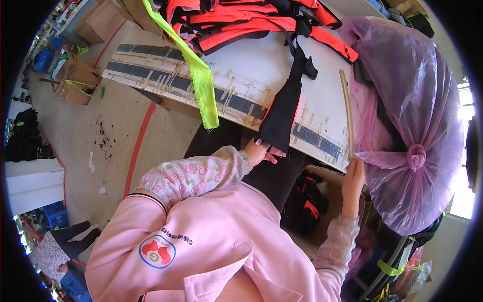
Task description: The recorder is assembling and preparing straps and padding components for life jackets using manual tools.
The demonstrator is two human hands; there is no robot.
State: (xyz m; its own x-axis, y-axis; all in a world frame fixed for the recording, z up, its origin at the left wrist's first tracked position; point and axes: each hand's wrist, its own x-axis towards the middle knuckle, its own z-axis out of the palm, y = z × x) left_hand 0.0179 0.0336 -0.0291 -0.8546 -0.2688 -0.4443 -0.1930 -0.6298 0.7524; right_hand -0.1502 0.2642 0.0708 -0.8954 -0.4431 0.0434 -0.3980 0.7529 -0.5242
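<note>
My left hand (260,152) is closed on the near end of a black fabric piece (282,113) with a narrow orange-red edge. That piece runs away from me over the table's front edge, and a black strap joins its far end. In my right hand (354,176) is a thin wooden stick (346,108), gripped at its lower end. The stick points away from me over the right part of the table. Orange-red and black fabric pieces (241,27) lie heaped at the far side.
A white table (241,65) with taped dark strips along its front spans the view. A neon-yellow fabric strip (198,75) hangs over its edge. A tied purple plastic bag (402,110) bulges at right. Below it sits a box of black and orange pieces (307,201). Another person (55,251) is at lower left.
</note>
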